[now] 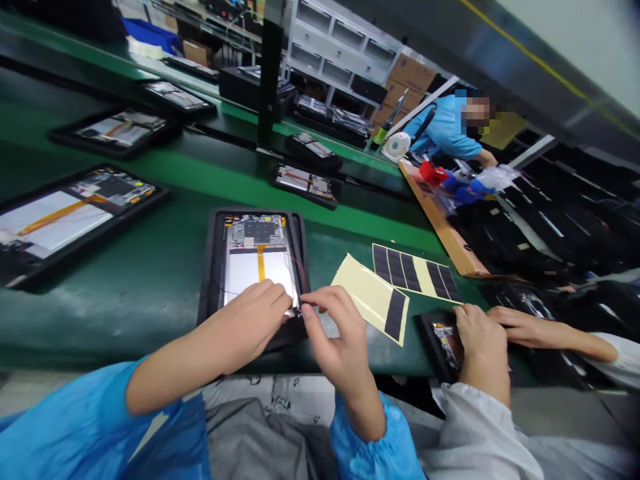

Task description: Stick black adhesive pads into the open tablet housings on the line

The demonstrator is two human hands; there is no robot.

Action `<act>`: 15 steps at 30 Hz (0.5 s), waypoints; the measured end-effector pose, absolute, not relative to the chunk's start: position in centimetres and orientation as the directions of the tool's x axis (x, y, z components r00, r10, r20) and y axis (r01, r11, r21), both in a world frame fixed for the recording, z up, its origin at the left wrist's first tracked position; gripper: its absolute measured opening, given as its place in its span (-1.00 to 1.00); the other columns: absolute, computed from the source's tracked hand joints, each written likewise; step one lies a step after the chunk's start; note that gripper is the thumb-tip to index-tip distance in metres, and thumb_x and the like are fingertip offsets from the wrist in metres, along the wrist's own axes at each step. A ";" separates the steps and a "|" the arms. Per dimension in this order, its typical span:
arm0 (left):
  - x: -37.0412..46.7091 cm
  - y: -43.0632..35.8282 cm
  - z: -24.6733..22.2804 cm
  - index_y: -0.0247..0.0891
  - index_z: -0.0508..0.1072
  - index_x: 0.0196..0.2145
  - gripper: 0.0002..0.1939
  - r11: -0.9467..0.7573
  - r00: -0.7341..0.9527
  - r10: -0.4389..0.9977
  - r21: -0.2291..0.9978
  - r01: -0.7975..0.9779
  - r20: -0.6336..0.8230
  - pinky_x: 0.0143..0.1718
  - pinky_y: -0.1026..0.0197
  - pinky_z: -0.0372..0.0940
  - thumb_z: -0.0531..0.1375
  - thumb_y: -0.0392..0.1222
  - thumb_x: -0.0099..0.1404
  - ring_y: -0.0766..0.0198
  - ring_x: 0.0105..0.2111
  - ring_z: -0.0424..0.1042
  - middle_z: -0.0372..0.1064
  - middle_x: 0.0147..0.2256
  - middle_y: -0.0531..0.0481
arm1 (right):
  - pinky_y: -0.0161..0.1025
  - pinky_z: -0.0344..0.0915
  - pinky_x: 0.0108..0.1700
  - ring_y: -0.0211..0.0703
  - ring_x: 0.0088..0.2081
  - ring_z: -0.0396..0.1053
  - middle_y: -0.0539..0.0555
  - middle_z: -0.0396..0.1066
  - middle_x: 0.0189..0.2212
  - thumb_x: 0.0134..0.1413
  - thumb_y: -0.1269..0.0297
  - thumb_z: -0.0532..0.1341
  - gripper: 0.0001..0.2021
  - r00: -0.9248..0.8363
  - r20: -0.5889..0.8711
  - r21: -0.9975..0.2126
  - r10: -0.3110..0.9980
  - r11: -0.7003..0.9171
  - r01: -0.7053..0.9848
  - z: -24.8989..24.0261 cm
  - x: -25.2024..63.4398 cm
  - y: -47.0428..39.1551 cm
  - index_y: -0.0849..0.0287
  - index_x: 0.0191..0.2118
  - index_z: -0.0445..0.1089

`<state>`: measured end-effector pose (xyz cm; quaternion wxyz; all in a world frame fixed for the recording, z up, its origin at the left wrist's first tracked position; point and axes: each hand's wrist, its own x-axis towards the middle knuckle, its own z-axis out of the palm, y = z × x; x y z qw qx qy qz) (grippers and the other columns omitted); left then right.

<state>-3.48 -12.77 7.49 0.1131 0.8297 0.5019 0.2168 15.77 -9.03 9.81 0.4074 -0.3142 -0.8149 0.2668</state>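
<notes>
An opened tablet point(257, 230) lies in a black foam tray point(213, 267) in front of me, its circuit board, silvery battery and orange ribbon cable showing. Over its lower part, my left hand point(255, 313) is closed, fingertips pinched near the lower right corner; what they hold is hidden. My right hand point(340, 330) pinches thumb and forefinger at the tray's right edge, where a thin red wire point(300, 267) curves down toward the fingertips. Whatever lies in that pinch is too small to make out.
Yellow backing sheets with black strips point(370, 297) point(415, 273) lie to the right. Beyond them, a co-worker's hands point(483, 333) work on another tablet point(445, 343). More opened tablets point(65, 213) point(305, 183) sit on the green bench. Farther back, a person in blue point(440, 130) leans over parts.
</notes>
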 end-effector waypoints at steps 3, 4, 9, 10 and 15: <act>-4.0 -11.7 7.6 -0.26 0.36 -0.26 -0.89 -0.511 0.463 0.858 0.468 0.721 0.225 -0.21 0.10 0.27 0.07 -0.39 0.39 0.11 -0.25 0.31 0.35 -0.26 -0.07 | -0.19 0.42 -0.16 -0.14 -0.21 0.47 0.07 0.52 -0.25 0.35 0.45 0.24 -0.86 -0.573 0.498 -0.717 0.651 0.681 0.150 11.7 14.9 -10.7 0.13 -0.09 0.52; -4.1 -11.3 7.5 -0.25 0.35 -0.28 -0.92 -0.524 0.476 0.849 0.477 0.706 0.228 -0.21 0.11 0.27 0.11 -0.38 0.36 0.13 -0.26 0.31 0.35 -0.27 -0.05 | -0.19 0.42 -0.17 -0.14 -0.21 0.47 0.08 0.53 -0.25 0.35 0.43 0.25 -0.86 -0.630 0.497 -0.702 0.597 0.703 0.112 12.2 14.4 -11.2 0.14 -0.07 0.54; -3.8 -9.7 6.4 -0.25 0.35 -0.35 -0.83 -0.549 0.476 0.835 0.454 0.701 0.276 -0.10 0.14 0.30 0.08 -0.28 0.46 0.21 -0.25 0.32 0.34 -0.28 0.01 | -0.15 0.40 -0.22 -0.09 -0.23 0.42 0.15 0.51 -0.24 0.40 0.39 0.21 -0.83 -0.751 0.523 -0.515 0.402 0.852 0.097 11.8 12.2 -11.9 0.19 -0.08 0.58; -3.7 -9.6 6.3 -0.26 0.36 -0.33 -0.82 -0.553 0.473 0.833 0.450 0.701 0.287 -0.08 0.13 0.32 0.10 -0.25 0.48 0.22 -0.24 0.33 0.36 -0.26 0.01 | -0.15 0.39 -0.22 -0.08 -0.23 0.42 0.15 0.50 -0.24 0.40 0.40 0.19 -0.82 -0.751 0.532 -0.486 0.390 0.867 0.105 11.5 11.9 -11.9 0.19 -0.08 0.58; -3.8 -10.0 6.3 -0.29 0.37 -0.25 -0.85 -0.573 0.461 0.819 0.454 0.682 0.341 -0.09 0.11 0.36 0.09 -0.22 0.51 0.21 -0.21 0.37 0.35 -0.19 0.01 | -0.15 0.37 -0.24 -0.08 -0.24 0.40 0.15 0.51 -0.25 0.40 0.44 0.15 -0.81 -0.724 0.576 -0.449 0.380 0.887 0.108 10.5 11.4 -12.0 0.17 -0.13 0.54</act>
